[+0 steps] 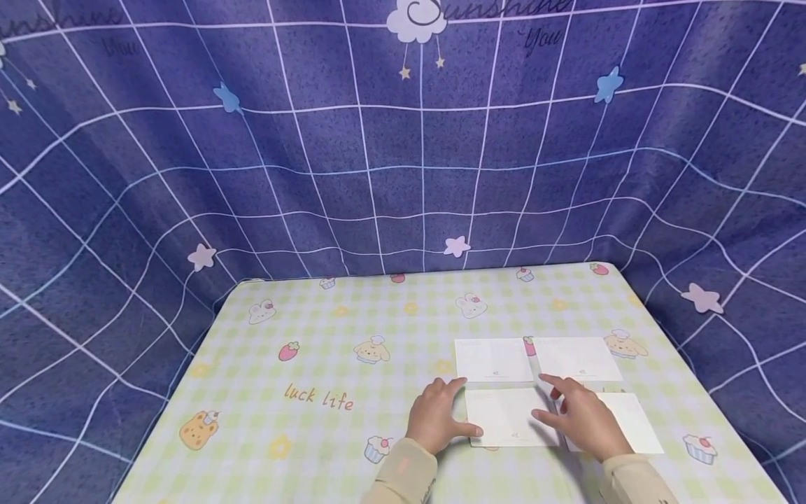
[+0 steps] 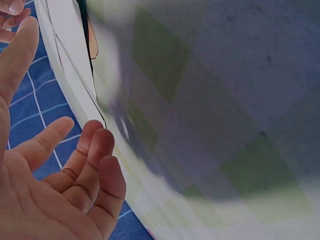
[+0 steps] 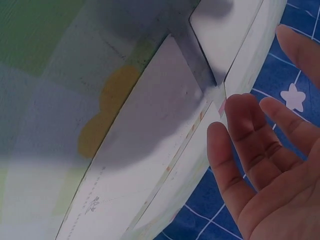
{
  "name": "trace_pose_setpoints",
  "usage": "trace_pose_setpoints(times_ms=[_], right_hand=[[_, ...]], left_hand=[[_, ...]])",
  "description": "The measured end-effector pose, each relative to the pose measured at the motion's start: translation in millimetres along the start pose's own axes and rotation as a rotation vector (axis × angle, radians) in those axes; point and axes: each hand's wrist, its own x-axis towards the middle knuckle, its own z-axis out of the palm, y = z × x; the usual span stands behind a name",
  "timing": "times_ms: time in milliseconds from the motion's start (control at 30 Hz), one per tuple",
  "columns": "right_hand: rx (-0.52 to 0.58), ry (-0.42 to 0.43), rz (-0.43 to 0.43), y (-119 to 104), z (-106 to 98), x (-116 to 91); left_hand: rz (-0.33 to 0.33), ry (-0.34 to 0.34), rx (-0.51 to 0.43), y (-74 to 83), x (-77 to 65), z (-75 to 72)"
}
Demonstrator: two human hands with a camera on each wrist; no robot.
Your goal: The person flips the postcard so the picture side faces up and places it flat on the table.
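Observation:
Several white cards lie flat in two rows on the right part of the table. My left hand (image 1: 433, 418) is at the left edge of the near-left card (image 1: 510, 416), its thumb over that edge and its index finger by the corner of the far-left card (image 1: 491, 358). Over the gap between the near-left card and the near-right card (image 1: 632, 420) is my right hand (image 1: 582, 414), partly hiding the near-right one. The far-right card (image 1: 576, 357) lies beyond its fingertips. Both hands have spread, relaxed fingers with nothing gripped. Whether the left thumb touches the card, I cannot tell.
A green-checked tablecloth (image 1: 245, 378) with printed cartoon animals, cakes and strawberries covers the table. Behind it and along both sides hangs a dark blue curtain (image 1: 390, 189) with white grid lines and stars.

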Motion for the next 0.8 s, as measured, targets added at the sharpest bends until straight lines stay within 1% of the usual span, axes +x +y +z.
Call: trace_pose_setpoints(times_ms=[167, 367, 567, 800], right_hand=[[-0.005, -0.014, 0.016, 0.6, 0.9, 0.4], [-0.025, -0.018, 0.015, 2.1, 3.1, 2.0], [-0.05, -0.047, 0.027, 0.8, 4.0, 3.8], [-0.087, -0.062, 0.014, -0.8, 4.5, 4.9]], left_hand=[[0.004, 0.0, 0.018, 0.0, 1.0, 0.5], [0.001, -0.014, 0.033, 1.4, 1.8, 1.5], [0.003, -0.026, 0.06, 1.8, 2.0, 4.3], [-0.017, -0.049, 0.074, 3.1, 3.0, 5.4]])
